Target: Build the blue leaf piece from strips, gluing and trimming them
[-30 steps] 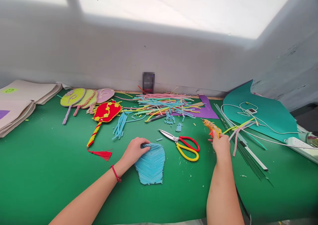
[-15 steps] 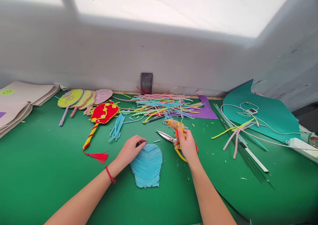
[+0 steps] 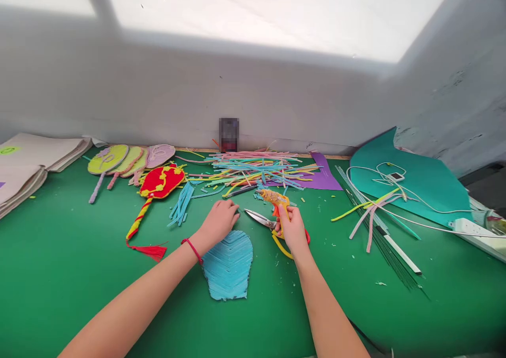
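Note:
My right hand point(image 3: 291, 229) grips a yellow hot glue gun point(image 3: 274, 199), its nozzle pointing left. Below that hand lie scissors point(image 3: 261, 220) with silver blades and yellow and red handles, partly covered by it. My left hand point(image 3: 221, 220) is closed just above the top edge of a blue panel point(image 3: 229, 265) of slanting fuzzy strips. A short blue pipe cleaner piece point(image 3: 238, 209) shows at its fingertips. To the left is a bundle of cut blue pipe cleaner pieces point(image 3: 182, 202).
A heap of coloured pipe cleaners point(image 3: 256, 165) lies at the back, by a purple sheet point(image 3: 326, 173). A red fan with tassel point(image 3: 162, 181) and paler fans point(image 3: 108, 159) lie left. On the right are thin green wires point(image 3: 395, 263), a teal sheet point(image 3: 430, 184) and a power strip point(image 3: 478, 229).
My left hand has moved from the blue panel's upper left edge up and rightward, and the short blue piece has shifted to its fingertips. The right hand still holds the glue gun.

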{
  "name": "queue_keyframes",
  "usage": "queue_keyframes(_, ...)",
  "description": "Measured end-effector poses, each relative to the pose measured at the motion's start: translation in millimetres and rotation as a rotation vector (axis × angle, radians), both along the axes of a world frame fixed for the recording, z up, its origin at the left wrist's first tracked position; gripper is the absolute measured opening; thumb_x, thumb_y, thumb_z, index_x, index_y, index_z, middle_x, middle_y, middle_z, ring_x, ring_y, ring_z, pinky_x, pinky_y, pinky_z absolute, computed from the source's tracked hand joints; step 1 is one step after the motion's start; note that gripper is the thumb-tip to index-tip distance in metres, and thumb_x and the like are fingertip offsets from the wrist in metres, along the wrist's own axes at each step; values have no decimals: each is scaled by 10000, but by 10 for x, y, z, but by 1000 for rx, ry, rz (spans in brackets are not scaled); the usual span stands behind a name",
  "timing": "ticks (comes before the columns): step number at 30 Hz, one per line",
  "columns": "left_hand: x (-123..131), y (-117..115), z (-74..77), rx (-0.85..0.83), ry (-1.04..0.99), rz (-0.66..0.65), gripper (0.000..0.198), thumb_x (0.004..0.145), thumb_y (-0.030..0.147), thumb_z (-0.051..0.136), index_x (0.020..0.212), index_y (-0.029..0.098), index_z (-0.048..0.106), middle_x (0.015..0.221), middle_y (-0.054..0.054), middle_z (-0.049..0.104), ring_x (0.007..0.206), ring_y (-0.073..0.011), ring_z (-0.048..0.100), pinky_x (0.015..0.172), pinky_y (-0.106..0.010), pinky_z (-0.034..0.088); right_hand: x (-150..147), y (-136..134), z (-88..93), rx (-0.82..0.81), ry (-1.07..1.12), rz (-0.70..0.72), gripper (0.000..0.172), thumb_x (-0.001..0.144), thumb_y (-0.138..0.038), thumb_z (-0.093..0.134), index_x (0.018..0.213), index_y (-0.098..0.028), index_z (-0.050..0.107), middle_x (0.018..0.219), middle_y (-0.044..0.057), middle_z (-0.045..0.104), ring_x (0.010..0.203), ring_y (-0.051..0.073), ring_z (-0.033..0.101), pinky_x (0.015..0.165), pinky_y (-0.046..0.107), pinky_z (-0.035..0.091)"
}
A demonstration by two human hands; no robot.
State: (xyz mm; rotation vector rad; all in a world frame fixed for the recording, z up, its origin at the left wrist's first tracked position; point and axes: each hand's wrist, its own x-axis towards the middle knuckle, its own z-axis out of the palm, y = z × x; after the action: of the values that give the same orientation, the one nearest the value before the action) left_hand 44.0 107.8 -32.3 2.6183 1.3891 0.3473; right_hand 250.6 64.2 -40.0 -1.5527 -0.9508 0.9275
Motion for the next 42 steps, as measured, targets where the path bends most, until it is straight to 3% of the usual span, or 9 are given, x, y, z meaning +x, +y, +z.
queue_keyframes(4,-306,-14,2,66,-50,103,288,900,206,421,1090,125,622,1104,-125,578,1023,-257,535,932,-415,407,6,-18,26,-66,-61,14,504,705,-659,544,922,-226,405,725,-14,607,437,115,503,393,257,424)
queue_keyframes(10,-585,-206,-1,-128,-260,101,241,897,263,437,1024,193,630,1031,-70,577,963,-212,557,865,-361,450,-54,-67,75,-184,-323,67,599,580,-588,691,964,-227,406,904,50,639,711,209,637,518,296,490)
queue_keyframes(16,-647,-293,-134,-232,-408,103,181,885,294,473,912,207,629,960,-41,576,917,-187,557,836,-329,441,-244,-124,101,-311,-270,142,521,644,-548,649,981,-241,398,953,60,601,536,165,607,403,320,510)
queue_keyframes(20,-684,-303,-136,-269,-402,96,157,864,291,507,928,213,627,949,-37,567,889,-187,552,790,-320,439,-311,-135,-12,-251,-226,182,472,674,-513,640,986,-240,412,941,61,601,523,162,621,399,308,517)
queue_keyframes(25,-701,-315,-136,-294,-383,81,128,840,272,540,919,210,619,942,-35,565,885,-190,550,758,-313,435,-221,-84,-160,-103,-358,107,407,710,-431,611,1037,-235,471,815,34,626,511,177,619,421,299,486)
queue_keyframes(32,-685,-306,-161,-305,-373,57,68,805,235,567,851,207,608,893,-23,571,842,-181,557,702,-293,429,-107,-60,-40,-256,-474,36,505,698,-458,600,1120,-221,456,904,66,633,708,226,665,553,311,524)
queue_keyframes(38,-658,-333,-98,-320,-371,34,69,822,221,538,834,198,602,902,-26,562,826,-171,546,712,-289,422,-107,-67,45,-312,-329,94,554,683,-497,624,1107,-217,403,1060,79,595,659,178,663,563,301,562)
queue_keyframes(42,-661,-319,-108,-333,-391,15,97,826,213,514,811,194,608,897,-31,553,830,-169,541,721,-286,421,-167,-88,80,-318,-279,112,543,669,-473,652,1083,-219,409,1012,73,601,652,178,661,550,299,576)
